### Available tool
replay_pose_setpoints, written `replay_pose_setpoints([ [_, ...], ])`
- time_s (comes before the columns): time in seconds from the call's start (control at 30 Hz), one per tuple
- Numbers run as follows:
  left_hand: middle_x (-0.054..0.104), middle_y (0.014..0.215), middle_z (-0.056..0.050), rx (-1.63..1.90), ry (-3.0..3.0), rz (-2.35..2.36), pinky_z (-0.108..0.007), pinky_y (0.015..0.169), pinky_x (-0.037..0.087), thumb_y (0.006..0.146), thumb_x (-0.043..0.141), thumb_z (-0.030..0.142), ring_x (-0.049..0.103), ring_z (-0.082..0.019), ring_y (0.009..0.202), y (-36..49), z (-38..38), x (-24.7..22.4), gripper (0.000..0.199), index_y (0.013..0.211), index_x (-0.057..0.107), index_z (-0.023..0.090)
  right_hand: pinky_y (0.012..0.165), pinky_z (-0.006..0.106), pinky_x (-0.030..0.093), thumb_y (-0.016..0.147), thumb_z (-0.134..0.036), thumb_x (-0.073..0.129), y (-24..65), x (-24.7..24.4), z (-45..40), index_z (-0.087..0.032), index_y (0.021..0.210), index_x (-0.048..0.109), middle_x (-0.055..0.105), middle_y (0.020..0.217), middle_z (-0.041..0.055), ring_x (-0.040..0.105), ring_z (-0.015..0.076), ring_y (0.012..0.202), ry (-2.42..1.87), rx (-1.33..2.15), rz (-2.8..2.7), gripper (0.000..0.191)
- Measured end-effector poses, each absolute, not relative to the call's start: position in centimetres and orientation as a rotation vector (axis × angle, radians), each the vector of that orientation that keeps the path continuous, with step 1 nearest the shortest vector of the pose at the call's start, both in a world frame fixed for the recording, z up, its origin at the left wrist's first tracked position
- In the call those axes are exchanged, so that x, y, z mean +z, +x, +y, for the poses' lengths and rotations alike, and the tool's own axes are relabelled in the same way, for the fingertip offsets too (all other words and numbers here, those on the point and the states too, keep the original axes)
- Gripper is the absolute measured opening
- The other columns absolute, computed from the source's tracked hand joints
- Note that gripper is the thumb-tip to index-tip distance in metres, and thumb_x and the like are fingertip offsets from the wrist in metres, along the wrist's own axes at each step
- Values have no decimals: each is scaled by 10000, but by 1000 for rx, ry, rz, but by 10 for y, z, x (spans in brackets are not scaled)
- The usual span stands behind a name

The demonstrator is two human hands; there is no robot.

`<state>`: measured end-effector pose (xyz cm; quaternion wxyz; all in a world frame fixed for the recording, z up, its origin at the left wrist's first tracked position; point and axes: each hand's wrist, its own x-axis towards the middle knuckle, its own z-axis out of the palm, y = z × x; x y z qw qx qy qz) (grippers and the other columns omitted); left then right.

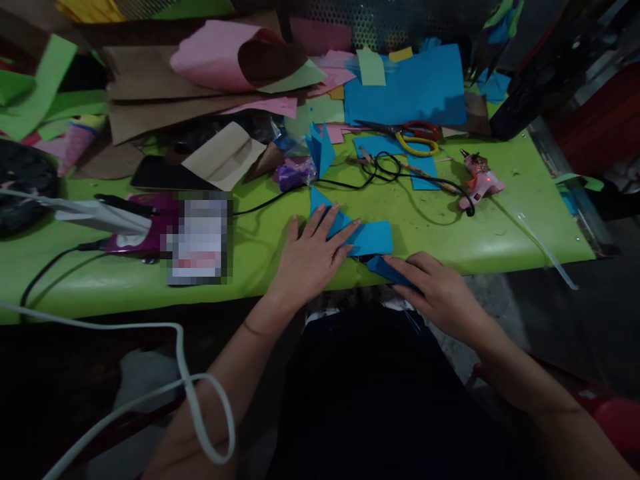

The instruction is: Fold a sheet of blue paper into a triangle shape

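My left hand (pixel 317 250) lies with its fingers spread over a blue paper piece (pixel 375 238) near the front edge of the green table. Just right of it, my right hand (pixel 435 287) has its fingers closed on a smaller folded blue paper (pixel 387 270) at the table's edge. Behind my left hand stands a folded blue paper (pixel 321 152), beside a shiny purple bundle (pixel 295 175).
A pink glue gun (pixel 481 183) with a cord lies at the right on the green table (pixel 540 230). Scissors (pixel 419 141) rest near a blue sheet (pixel 415 87). At left are a purple box (pixel 157 227) and white cable (pixel 183 360).
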<state>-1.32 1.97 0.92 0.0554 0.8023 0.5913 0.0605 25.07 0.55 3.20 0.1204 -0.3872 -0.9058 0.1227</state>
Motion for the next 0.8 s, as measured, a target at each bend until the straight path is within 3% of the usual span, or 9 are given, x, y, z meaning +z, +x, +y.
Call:
replay_pose_setpoints([
  [0.17,358,1689,-81,236,2400,1879,-689,1196,255,1079,327,456,323,-347,1553,-2,15,15,509,1574,419,382,747,407,572,1041,-290,510,259,36,12,-183,1435,594,658,1033,122,666,269,908,-1159,308,-2666,417],
  [0.33,411,1654,-123,208,2382,1913,-679,1112,362,1054,383,504,482,-416,1408,7,18,25,534,1550,479,331,743,418,574,1036,-296,507,272,40,22,-207,1438,607,655,1044,131,666,287,935,-1254,233,-2663,424],
  [0.53,332,1699,-98,239,2438,1813,-690,1227,220,1073,352,455,285,-360,1571,0,26,13,541,1595,400,321,752,385,556,1045,-309,505,279,40,24,-203,1438,604,639,1041,123,662,264,933,-1184,341,-2671,419],
  [0.8,279,1713,-112,223,2400,1801,-696,1235,216,1074,359,440,247,-353,1591,0,27,11,554,1612,362,306,722,353,532,1045,-288,505,274,39,16,-182,1422,609,630,1012,112,651,241,885,-1146,347,-2673,405],
])
